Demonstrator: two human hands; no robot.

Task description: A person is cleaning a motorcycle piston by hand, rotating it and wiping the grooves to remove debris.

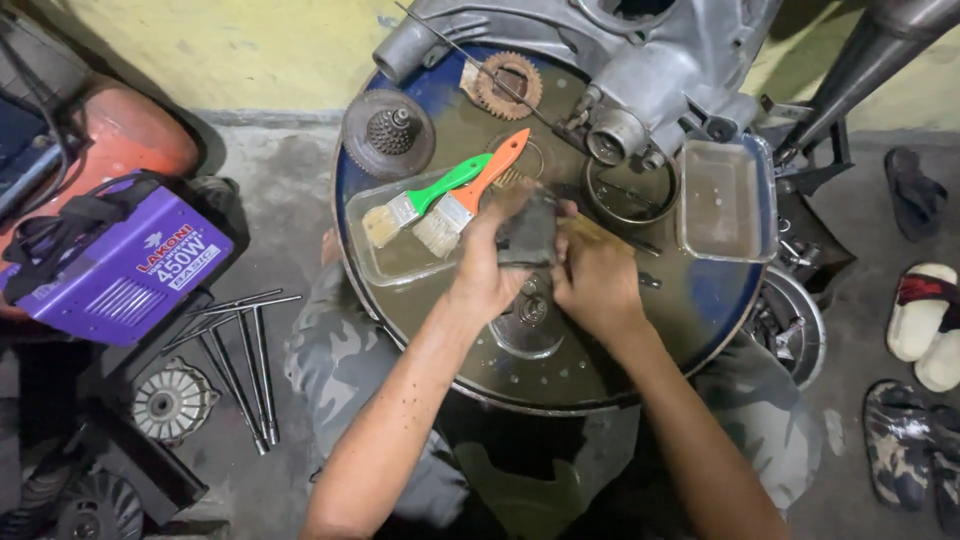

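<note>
Both my hands meet over the middle of a round blue drum top (700,310) and grip one dark greasy metal part (528,228). My left hand (487,268) wraps its left side, fingers curled over the top. My right hand (593,275) clamps its right side. Just under the hands lies a round metal disc with a small gear (528,318). To the left, a green-handled brush (420,200) and an orange-handled brush (470,195) rest across a clear rectangular tray (385,262).
A grey engine casing (640,70) sits at the drum's far edge, with a rusty sprocket (510,85), a dark gear cluster (388,132) and an empty clear tray (725,200). On the floor: purple machine (120,265), T-wrenches (245,360), sandals (925,310).
</note>
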